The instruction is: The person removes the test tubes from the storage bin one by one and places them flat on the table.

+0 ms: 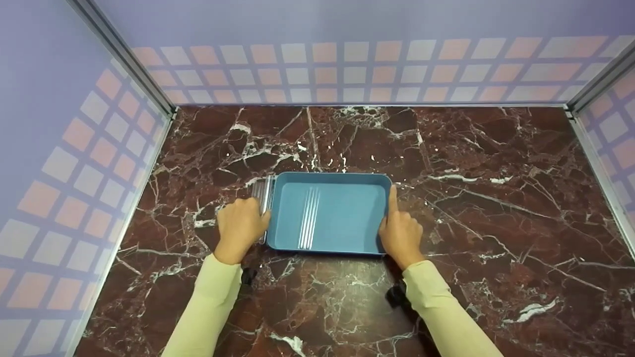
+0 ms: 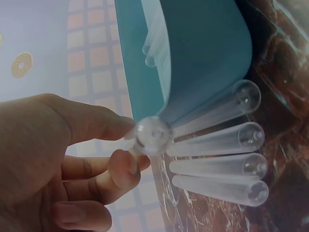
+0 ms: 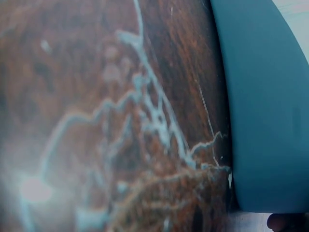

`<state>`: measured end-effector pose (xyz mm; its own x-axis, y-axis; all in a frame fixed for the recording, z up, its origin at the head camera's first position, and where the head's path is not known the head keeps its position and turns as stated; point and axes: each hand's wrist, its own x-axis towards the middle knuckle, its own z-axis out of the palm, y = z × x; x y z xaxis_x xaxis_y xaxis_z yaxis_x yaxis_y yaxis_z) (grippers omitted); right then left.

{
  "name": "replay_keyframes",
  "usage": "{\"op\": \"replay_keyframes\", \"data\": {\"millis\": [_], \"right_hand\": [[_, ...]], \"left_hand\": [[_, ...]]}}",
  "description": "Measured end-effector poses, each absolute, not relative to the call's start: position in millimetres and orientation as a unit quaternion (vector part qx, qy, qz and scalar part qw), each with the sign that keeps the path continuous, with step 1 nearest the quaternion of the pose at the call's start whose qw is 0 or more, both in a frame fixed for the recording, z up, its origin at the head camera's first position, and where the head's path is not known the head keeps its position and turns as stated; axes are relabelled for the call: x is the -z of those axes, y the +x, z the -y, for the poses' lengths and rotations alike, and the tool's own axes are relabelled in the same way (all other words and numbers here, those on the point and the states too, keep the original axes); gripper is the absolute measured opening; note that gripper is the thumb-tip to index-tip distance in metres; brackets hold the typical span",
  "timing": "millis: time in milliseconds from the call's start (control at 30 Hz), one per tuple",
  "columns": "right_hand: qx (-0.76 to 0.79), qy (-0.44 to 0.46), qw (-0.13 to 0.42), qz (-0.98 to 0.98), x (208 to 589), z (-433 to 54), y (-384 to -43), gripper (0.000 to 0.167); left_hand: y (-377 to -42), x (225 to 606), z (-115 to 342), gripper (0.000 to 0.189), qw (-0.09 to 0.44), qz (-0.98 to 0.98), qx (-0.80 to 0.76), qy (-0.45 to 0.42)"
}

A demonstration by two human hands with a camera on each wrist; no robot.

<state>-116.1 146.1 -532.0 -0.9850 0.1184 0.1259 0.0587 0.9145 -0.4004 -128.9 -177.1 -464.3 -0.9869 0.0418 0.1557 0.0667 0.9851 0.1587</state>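
A blue rectangular tray [image 1: 352, 213] lies on the marble-patterned table. My left hand [image 1: 241, 228] is at its left side. In the left wrist view, the thumb and fingers pinch a clear test tube [image 2: 153, 136], its rounded end toward the camera. Several more clear tubes [image 2: 217, 140] lie side by side on the table, against the tray's outer wall. Inside the tray, several tubes [image 1: 309, 218] rest in a row left of centre. My right hand [image 1: 403, 235] grips the tray's right edge, index finger straight along the rim; the right wrist view shows only a fingertip [image 3: 287, 222] beside the tray wall.
Dark red veined marble [image 1: 496, 223] surrounds the tray. A lilac panel with a pink and white check [image 1: 342, 64] closes off the back, and similar panels stand at left and right. Metal corner posts [image 1: 134, 59] join them.
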Motion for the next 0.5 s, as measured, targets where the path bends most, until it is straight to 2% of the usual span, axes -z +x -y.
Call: {"op": "replay_keyframes", "data": {"millis": [500], "right_hand": [[-0.189, -0.049, 0.056, 0.979, 530.2, -144.5, -117.9, 0.071]], "left_hand": [[-129.3, 466.8, 185.6, 0.043, 0.082, 0.993, 0.077, -0.020]]}}
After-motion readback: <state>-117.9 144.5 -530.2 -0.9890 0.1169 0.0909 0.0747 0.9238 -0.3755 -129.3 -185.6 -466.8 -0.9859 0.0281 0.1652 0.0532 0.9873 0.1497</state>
